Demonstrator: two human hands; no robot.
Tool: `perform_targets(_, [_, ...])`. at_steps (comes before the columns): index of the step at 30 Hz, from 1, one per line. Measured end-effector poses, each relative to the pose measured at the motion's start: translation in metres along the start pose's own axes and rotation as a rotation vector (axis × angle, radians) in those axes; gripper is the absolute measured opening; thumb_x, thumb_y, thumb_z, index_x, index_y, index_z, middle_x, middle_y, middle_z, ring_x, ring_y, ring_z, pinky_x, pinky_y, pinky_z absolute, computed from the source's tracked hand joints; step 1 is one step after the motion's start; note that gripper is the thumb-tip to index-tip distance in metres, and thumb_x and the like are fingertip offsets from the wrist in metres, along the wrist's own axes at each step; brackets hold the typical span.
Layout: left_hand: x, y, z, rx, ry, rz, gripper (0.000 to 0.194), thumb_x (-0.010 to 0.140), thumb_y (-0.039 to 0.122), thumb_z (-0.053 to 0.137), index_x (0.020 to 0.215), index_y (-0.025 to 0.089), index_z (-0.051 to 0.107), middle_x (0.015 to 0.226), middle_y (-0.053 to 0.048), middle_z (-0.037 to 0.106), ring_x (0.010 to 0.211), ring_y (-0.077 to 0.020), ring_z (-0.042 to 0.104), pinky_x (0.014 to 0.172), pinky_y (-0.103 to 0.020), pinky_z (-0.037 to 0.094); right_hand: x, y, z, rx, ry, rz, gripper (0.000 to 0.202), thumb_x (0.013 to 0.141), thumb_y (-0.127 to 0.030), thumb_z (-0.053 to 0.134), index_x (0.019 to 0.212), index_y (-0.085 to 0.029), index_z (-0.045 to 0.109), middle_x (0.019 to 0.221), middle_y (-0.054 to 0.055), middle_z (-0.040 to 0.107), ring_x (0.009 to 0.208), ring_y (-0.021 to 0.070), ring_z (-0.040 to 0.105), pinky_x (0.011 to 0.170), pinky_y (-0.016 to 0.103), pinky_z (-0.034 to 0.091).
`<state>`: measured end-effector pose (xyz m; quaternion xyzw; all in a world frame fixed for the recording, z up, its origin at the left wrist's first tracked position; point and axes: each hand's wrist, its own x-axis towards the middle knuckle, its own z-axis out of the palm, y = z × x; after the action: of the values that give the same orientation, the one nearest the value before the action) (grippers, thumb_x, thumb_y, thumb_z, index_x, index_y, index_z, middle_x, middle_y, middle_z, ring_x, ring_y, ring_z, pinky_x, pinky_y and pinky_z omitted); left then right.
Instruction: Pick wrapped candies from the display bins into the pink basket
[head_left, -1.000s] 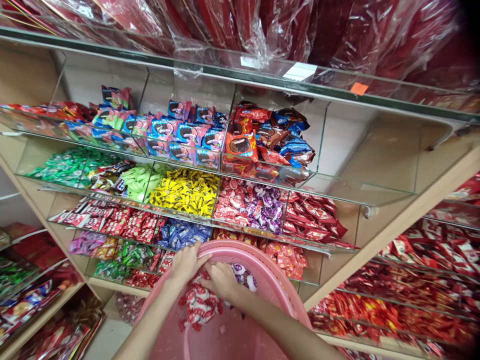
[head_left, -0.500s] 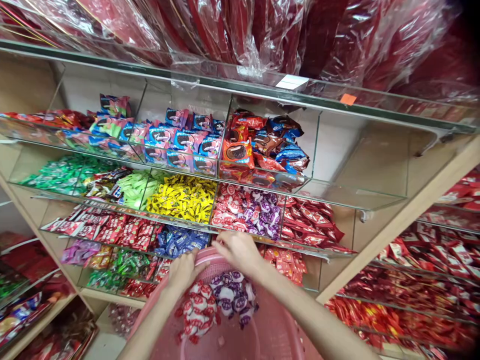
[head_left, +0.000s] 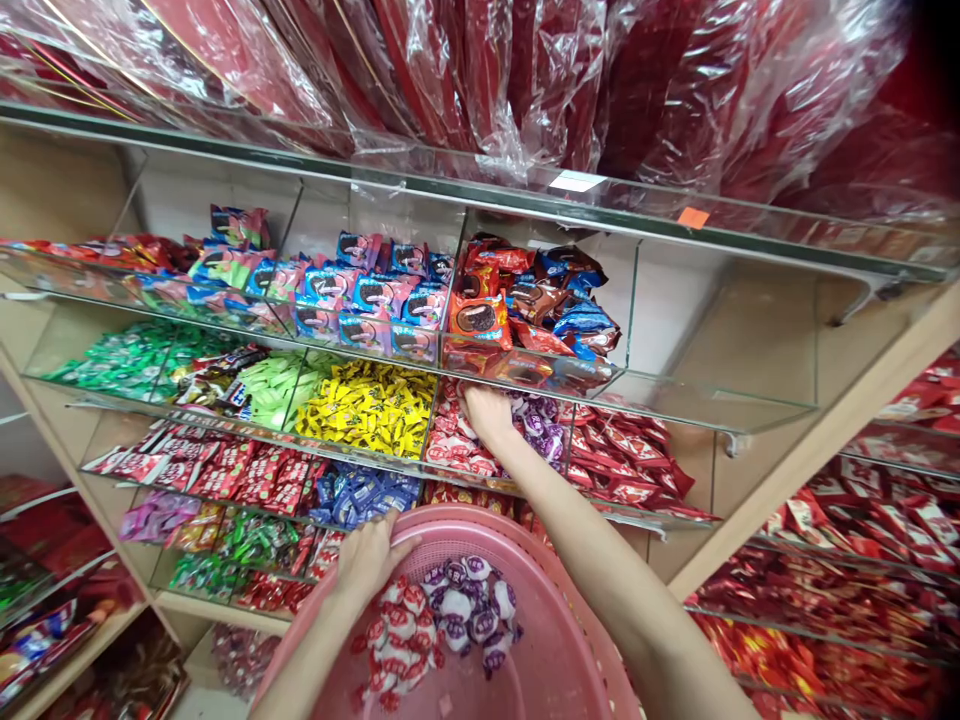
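Right hand: reaches into the compartment of a glass shelf (head_left: 465, 474); right hand (head_left: 486, 415) is at the red-and-white candies (head_left: 454, 445); its fingertips are hidden, so whether it is closed on a candy cannot be told.
Right hand, change: one second ago it is inside the basin; half a second ago it is above the far rim; now it is beyond the rim, at the shelf.
Left hand: clamped on the far rim of the pink basin (head_left: 457, 517); left hand (head_left: 367, 556) has its thumb toward the inner side; this grip is unchanged.
Hands, relative position: well apart now; close together at the rim one second ago.
Basin contents: a red-and-white group (head_left: 401, 640) lies at left; a purple-and-white group (head_left: 469, 610) lies just beside it, at right; both keep the layout of half a second ago.
Shelf compartment: red-and-white candies fill the left part; purple candies (head_left: 546, 425) fill the right part, next to the right hand.
Adjacent stock: yellow sweets (head_left: 367, 410) sit to the left; red packets (head_left: 630, 460) sit to the right; biscuit packs (head_left: 480, 322) sit on the level above.
Effect on work: handling appears to shift from basin to shelf; the left hand alone appears to steady the basin; with the fingertips hidden, the direction of candy transfer cannot be judged.
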<state>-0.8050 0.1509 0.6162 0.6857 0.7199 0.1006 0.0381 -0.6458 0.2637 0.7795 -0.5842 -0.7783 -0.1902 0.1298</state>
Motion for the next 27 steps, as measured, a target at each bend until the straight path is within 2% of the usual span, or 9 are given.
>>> perform_targets(4, [0.000, 0.000, -0.001, 0.007, -0.009, -0.008, 0.062, 0.081, 0.062, 0.020, 0.115, 0.019, 0.049, 0.093, -0.012, 0.065, 0.088, -0.0286, 0.061, 0.072, -0.037, 0.045, 0.000, 0.000, 0.000, -0.007, 0.007, 0.002, 0.028, 0.090, -0.022, 0.035, 0.097, -0.012, 0.061, 0.092, 0.016, 0.065, 0.085, 0.0244, 0.063, 0.068, 0.031, 0.048])
perform_targets(9, [0.000, 0.000, -0.001, -0.008, -0.011, -0.008, 0.063, 0.080, 0.063, 0.022, 0.117, 0.019, 0.048, 0.095, -0.012, 0.065, 0.089, -0.0286, 0.061, 0.072, -0.037, 0.045, -0.007, 0.001, -0.003, -0.014, 0.004, -0.003, 0.030, 0.091, -0.028, 0.033, 0.096, -0.015, 0.059, 0.087, 0.014, 0.066, 0.078, 0.0227, 0.064, 0.065, 0.029, 0.047])
perform_targets(15, [0.000, -0.001, 0.000, -0.002, -0.019, -0.006, 0.063, 0.078, 0.064, 0.026, 0.116, 0.019, 0.048, 0.096, -0.012, 0.065, 0.090, -0.0285, 0.061, 0.071, -0.036, 0.045, -0.009, 0.001, -0.006, -0.018, -0.012, -0.019, 0.028, 0.090, -0.031, 0.034, 0.095, -0.016, 0.057, 0.090, 0.013, 0.065, 0.081, 0.0224, 0.064, 0.065, 0.028, 0.046])
perform_targets(21, [0.000, -0.001, -0.001, -0.006, -0.019, -0.002, 0.062, 0.080, 0.063, 0.020, 0.113, 0.019, 0.050, 0.096, -0.012, 0.065, 0.089, -0.0286, 0.061, 0.070, -0.036, 0.044, -0.013, 0.003, -0.007, -0.016, -0.030, -0.046, 0.030, 0.092, -0.031, 0.029, 0.107, -0.019, 0.052, 0.094, 0.012, 0.065, 0.084, 0.0231, 0.063, 0.068, 0.030, 0.044])
perform_targets(27, [-0.001, 0.003, -0.005, 0.000, -0.040, -0.006, 0.060, 0.081, 0.061, 0.022, 0.113, 0.019, 0.050, 0.094, -0.014, 0.064, 0.089, -0.0274, 0.060, 0.072, -0.035, 0.043, -0.039, 0.005, -0.014, 0.103, 0.087, -0.095, 0.035, 0.093, -0.038, 0.026, 0.118, -0.021, 0.044, 0.097, 0.008, 0.066, 0.083, 0.0224, 0.063, 0.065, 0.028, 0.042])
